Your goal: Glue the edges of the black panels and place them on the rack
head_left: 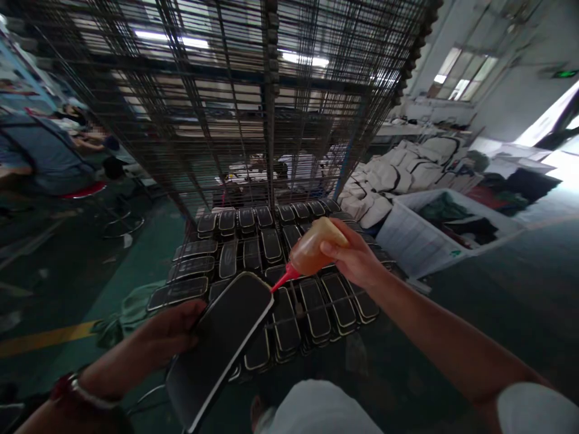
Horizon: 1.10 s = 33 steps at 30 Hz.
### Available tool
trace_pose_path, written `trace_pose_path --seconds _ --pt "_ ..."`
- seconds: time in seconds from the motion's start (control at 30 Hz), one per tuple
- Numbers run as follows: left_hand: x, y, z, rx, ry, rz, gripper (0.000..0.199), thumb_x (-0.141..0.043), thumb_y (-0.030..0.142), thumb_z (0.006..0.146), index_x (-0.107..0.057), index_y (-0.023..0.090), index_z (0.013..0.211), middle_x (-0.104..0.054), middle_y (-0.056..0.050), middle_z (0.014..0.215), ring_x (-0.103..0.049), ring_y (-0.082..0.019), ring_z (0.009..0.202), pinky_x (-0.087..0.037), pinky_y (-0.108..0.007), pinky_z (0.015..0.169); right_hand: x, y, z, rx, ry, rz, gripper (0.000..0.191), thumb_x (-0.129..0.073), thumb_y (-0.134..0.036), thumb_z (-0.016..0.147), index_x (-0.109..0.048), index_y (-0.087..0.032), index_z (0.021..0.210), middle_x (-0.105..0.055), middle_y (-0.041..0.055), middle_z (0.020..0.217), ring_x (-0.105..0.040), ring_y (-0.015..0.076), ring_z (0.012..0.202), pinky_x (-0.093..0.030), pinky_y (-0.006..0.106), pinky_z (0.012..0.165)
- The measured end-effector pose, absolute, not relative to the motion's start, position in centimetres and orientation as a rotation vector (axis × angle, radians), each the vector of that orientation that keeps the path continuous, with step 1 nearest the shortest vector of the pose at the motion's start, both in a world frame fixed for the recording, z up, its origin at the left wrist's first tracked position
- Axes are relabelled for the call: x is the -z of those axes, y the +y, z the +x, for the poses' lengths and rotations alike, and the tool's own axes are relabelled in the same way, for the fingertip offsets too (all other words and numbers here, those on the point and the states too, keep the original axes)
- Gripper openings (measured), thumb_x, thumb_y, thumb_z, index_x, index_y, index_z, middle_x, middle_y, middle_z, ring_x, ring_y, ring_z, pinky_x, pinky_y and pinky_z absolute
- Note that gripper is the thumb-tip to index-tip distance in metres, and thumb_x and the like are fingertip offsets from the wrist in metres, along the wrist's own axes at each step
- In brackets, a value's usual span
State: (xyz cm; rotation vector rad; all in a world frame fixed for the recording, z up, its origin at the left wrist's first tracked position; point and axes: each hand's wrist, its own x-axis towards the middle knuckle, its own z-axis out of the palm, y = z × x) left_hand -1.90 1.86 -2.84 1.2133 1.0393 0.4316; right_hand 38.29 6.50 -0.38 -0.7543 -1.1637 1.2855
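Squeeze bottle — amber, red-tipped — in right grip, left grip pinching dark panel

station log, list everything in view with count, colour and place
squeeze bottle: one, amber, red nozzle, centre
held panel: one, dark, lower centre
stacked panels: dozens, dark, centre
rack: one, dark, upper centre
bin: one, white, right
piled pieces: many, off-white, behind bin
cloth: one, green, lower left
people: at least two, nearest blue-grey, left
stool: one, red, left
sign: one, green, upper right
left hand: one, bare, on held panel
right hand: one, bare, on squeeze bottle
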Motion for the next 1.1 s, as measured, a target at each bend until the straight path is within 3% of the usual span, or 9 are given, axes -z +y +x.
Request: trace_pose_path --seconds 0.13,0.33,0.47,0.7,0.9,1.1 --pt "2.8 1.7 -2.1 -0.47 1.083 1.128 0.036 -0.091 0.041 0.077 -0.081 0.025 0.108 -0.083 -0.005 0.112 -0.075 -0.031 0.105 -0.062 -0.038 0.093 0.9 5.9 38.0 -1.317 -1.043 -0.761 0.05 -0.106 -0.042 0.067 -0.08 -0.026 0.106 -0.073 -0.0002 0.094 -0.066 0.0192 0.086 -0.055 0.029 0.075" --pt "2.7 0.7 -0.5 -0.623 1.154 0.99 0.031 -0.094 0.029 0.072 -0.084 0.029 0.101 -0.085 -0.003 0.105 -0.078 -0.029 0.094 -0.064 -0.039 0.09 1.9 5.4 37.3 -1.237 -0.881 -0.805 0.044 -0.102 -0.046 0.072 -0.077 -0.025 0.103 -0.072 -0.0002 0.089 -0.065 0.019 0.076 -0.056 0.029 0.063" --pt "2.8 0.4 0.4 -0.706 1.195 0.929 0.029 -0.092 0.023 0.071 -0.084 0.029 0.098 -0.086 -0.002 0.107 -0.079 -0.029 0.094 -0.064 -0.036 0.086 2.7 5.1 37.3 -1.253 -0.821 -0.837 0.046 -0.104 -0.043 0.068 -0.077 -0.023 0.098 -0.073 0.0004 0.087 -0.067 0.0197 0.076 -0.058 0.029 0.064" --pt "3.6 1.6 0.3 -0.616 1.109 0.884 0.031 -0.095 0.027 0.072 -0.082 0.027 0.1 -0.086 -0.005 0.109 -0.08 -0.032 0.096 -0.065 -0.042 0.087 3.7 4.8 37.0 -1.206 -0.724 -0.83 0.043 -0.104 -0.044 0.07 -0.075 -0.023 0.095 -0.073 -0.0006 0.086 -0.066 0.0167 0.07 -0.055 0.024 0.054" --pt "3.7 2.2 1.3 -0.643 1.105 0.809 0.035 -0.098 0.022 0.065 -0.077 0.021 0.093 -0.087 -0.007 0.098 -0.082 -0.031 0.085 -0.068 -0.039 0.078 4.4 3.6 36.0 -1.231 -0.699 -0.865 0.044 -0.103 -0.044 0.072 -0.076 -0.021 0.099 -0.074 0.0012 0.087 -0.068 0.0195 0.072 -0.056 0.027 0.054" --pt "4.5 2.4 1.9 -0.69 1.086 0.727 0.04 -0.099 0.02 0.061 -0.075 0.02 0.093 -0.087 -0.008 0.099 -0.084 -0.03 0.083 -0.07 -0.038 0.073 4.8 1.9 35.1 -1.278 -0.711 -0.876 0.044 -0.102 -0.045 0.072 -0.077 -0.023 0.102 -0.075 0.0017 0.091 -0.069 0.0208 0.075 -0.056 0.028 0.058"
